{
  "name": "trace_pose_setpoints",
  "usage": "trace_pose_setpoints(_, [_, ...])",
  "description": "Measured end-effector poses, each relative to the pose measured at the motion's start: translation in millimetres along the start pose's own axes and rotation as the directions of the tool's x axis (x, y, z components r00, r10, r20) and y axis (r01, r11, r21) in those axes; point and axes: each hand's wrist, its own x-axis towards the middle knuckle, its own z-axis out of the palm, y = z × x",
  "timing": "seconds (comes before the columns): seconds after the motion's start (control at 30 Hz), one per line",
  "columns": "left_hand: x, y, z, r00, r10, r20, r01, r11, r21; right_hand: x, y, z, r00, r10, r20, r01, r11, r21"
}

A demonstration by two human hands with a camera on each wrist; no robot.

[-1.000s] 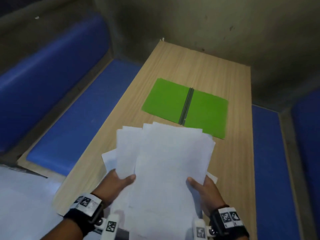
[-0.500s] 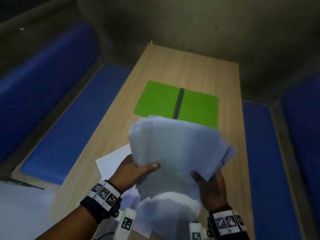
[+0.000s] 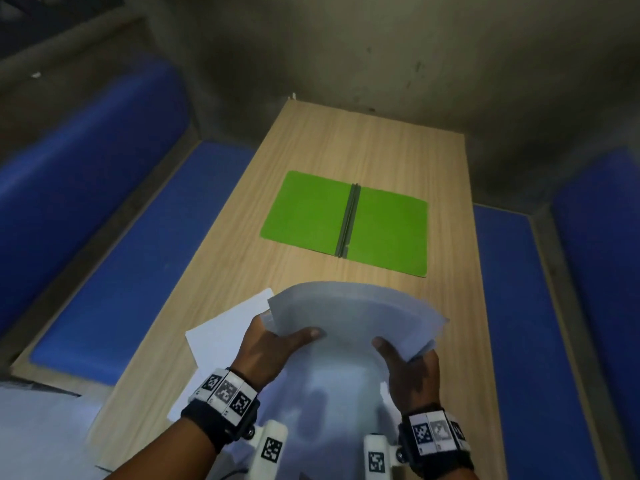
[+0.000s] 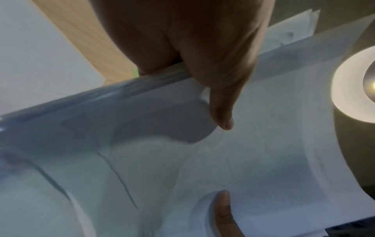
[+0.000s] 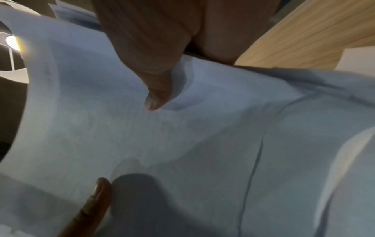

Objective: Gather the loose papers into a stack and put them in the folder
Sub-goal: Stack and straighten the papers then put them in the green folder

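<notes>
Both hands, left hand [image 3: 273,344] and right hand [image 3: 410,372], pinch the bowed stack of papers [image 3: 349,317] by its sides above the counter's [image 3: 346,147] near end; one loose sheet [image 3: 225,330] lies beside its left edge, the open green folder [image 3: 311,213] beyond, mid-counter.

Bare table [image 3: 374,150] lies between the open green folder [image 3: 311,213] and the far edge, and in a strip between the folder and the held paper stack [image 3: 353,317]. One loose sheet [image 3: 221,334] covers the surface near the left edge, beside the stack.
</notes>
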Motion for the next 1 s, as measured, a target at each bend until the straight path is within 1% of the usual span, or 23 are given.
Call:
trace_pose_setpoints(0.07, [-1,-4,-4,0.998,0.039,0.039,-0.044,0.991,0.127,-4,6,-7,0.999,-0.004,0.041,0.005,0.999,-0.034])
trace_pose_setpoints(0.1, [-2,-7,-7,0.997,0.058,0.059,-0.066,0.986,0.15,-6,8,-10,0.998,-0.02,0.058,0.023,0.999,-0.045])
trace_pose_setpoints(0.13, [-3,-7,-9,0.995,0.082,0.053,-0.088,0.989,0.122,-6,10,-14,0.997,-0.052,0.063,0.056,0.997,-0.048])
trace_pose_setpoints(0.17, [-4,-6,-10,0.993,0.117,0.028,-0.119,0.989,0.093,-5,9,-16,0.994,-0.092,0.056,0.093,0.995,-0.03])
trace_pose_setpoints(0.3, [-4,9,-2,0.959,0.266,-0.095,-0.266,0.964,0.013,-4,-8,-15,0.971,-0.236,-0.03,0.237,0.957,0.168])
trace_pose_setpoints(0.37, [-3,16,8,0.937,0.289,-0.197,-0.293,0.956,0.012,-6,-24,-5,0.957,-0.273,-0.102,0.29,0.927,0.24])
trace_pose_setpoints(0.4, [-2,18,14,0.927,0.284,-0.243,-0.287,0.958,0.025,-6,-30,1,0.953,-0.27,-0.138,0.297,0.924,0.241])
trace_pose_setpoints(0.47, [-1,18,22,0.911,0.262,-0.319,-0.254,0.965,0.068,-6,-37,13,0.943,-0.265,-0.201,0.298,0.942,0.155])
trace_pose_setpoints(0.57, [1,12,26,0.899,0.241,-0.367,-0.217,0.97,0.106,-4,-33,24,0.926,-0.245,-0.287,0.247,0.968,-0.029])
trace_pose_setpoints(0.67, [1,7,21,0.897,0.246,-0.367,-0.232,0.969,0.085,-1,-29,24,0.915,-0.255,-0.313,0.251,0.967,-0.053])
trace_pose_setpoints(0.77, [1,-2,15,0.928,0.215,-0.306,-0.217,0.976,0.03,-2,-27,20,0.91,-0.28,-0.306,0.287,0.958,-0.025])
trace_pose_setpoints(0.87, [-3,-9,12,0.945,0.201,-0.257,-0.204,0.979,0.017,-5,-23,17,0.916,-0.275,-0.293,0.272,0.961,-0.05])
trace_pose_setpoints(0.93, [-3,-11,13,0.948,0.213,-0.238,-0.223,0.975,-0.018,-7,-24,17,0.91,-0.286,-0.301,0.288,0.957,-0.041])
trace_pose_setpoints(1.0, [-3,-10,15,0.945,0.249,-0.21,-0.266,0.962,-0.056,-7,-26,18,0.911,-0.294,-0.291,0.302,0.953,-0.016])
